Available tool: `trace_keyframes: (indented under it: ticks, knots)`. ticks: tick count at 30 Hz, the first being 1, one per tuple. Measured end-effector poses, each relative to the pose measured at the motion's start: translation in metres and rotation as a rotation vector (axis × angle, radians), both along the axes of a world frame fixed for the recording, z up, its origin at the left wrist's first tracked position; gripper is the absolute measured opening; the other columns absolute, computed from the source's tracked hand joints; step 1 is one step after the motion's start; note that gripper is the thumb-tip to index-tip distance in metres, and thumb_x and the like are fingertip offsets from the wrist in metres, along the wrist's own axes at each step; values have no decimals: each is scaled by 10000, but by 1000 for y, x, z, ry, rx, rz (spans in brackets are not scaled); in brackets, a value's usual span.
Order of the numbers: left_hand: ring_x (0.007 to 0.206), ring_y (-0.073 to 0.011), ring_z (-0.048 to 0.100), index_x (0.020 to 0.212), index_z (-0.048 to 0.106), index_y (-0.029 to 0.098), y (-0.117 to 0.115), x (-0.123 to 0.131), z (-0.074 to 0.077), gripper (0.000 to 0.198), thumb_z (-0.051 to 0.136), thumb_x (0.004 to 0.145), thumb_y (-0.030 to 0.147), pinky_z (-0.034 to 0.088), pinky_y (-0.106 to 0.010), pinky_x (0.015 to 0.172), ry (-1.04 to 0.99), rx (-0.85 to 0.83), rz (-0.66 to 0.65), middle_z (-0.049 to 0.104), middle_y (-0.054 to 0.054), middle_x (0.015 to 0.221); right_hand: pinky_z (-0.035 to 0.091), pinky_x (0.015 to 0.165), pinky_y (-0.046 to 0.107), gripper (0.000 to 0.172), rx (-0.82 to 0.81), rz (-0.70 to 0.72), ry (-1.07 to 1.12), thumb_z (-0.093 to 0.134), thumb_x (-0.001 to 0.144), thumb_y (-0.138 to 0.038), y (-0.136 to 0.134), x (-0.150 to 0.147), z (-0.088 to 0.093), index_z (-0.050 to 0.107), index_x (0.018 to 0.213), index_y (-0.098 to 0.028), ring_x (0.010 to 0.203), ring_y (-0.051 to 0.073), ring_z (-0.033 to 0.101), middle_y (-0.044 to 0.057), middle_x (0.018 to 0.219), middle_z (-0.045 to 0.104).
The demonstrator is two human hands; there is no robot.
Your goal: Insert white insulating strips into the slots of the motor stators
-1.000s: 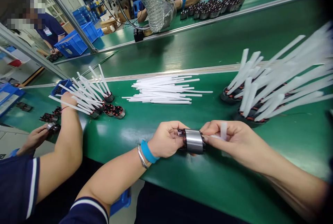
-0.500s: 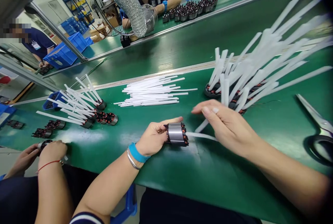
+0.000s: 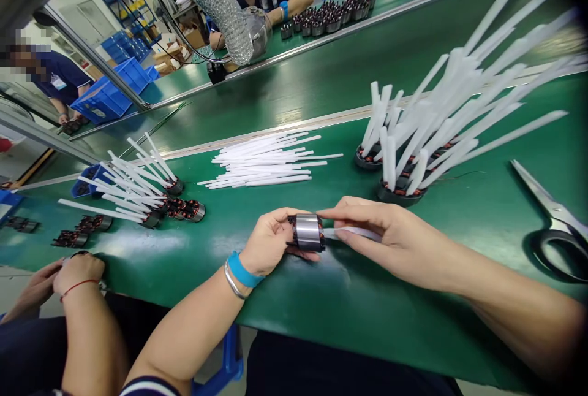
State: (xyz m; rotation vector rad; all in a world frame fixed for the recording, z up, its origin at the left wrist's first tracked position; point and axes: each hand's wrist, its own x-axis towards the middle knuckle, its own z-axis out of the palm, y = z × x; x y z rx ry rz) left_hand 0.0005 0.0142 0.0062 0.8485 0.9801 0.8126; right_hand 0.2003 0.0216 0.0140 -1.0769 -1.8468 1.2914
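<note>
My left hand (image 3: 271, 236) grips a motor stator (image 3: 308, 232), a short silvery cylinder with black ends and copper-red windings on its right face. Out of that face runs a white sleeve (image 3: 356, 232), a soft flat tube. My right hand (image 3: 386, 233) is closed round this sleeve between thumb and fingers, its index fingertip at the stator's upper right edge. Behind my right hand stand several stators (image 3: 404, 194) with long white sleeves fanning up to the right. A loose pile of white sleeves (image 3: 264, 160) lies on the green table beyond my left hand.
Large scissors (image 3: 549, 212) lie open at the right. Stators with sleeves (image 3: 151, 215) stand at the left, near a small blue bin (image 3: 89, 178). A co-worker's hands (image 3: 68, 273) work at the lower left. A metal rail (image 3: 298, 46) and a foil duct (image 3: 215, 10) cross behind.
My right hand has moved left to the stator and closed on the sleeve near its face. My left hand still holds the stator, now with its fingers under it. The view has shifted slightly.
</note>
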Motion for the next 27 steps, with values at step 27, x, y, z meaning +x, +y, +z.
trace_keyframes:
  ticks: [27]
  knots:
    - [609, -85, 628, 1088, 674, 77, -6, 0, -7, 625, 857, 551, 339, 546, -226, 632, 80, 58, 1, 697, -126, 972, 490, 586, 265, 395, -377, -300, 318, 878, 452, -484, 5, -17, -28, 618, 531, -197, 659, 157, 577, 34, 728, 639]
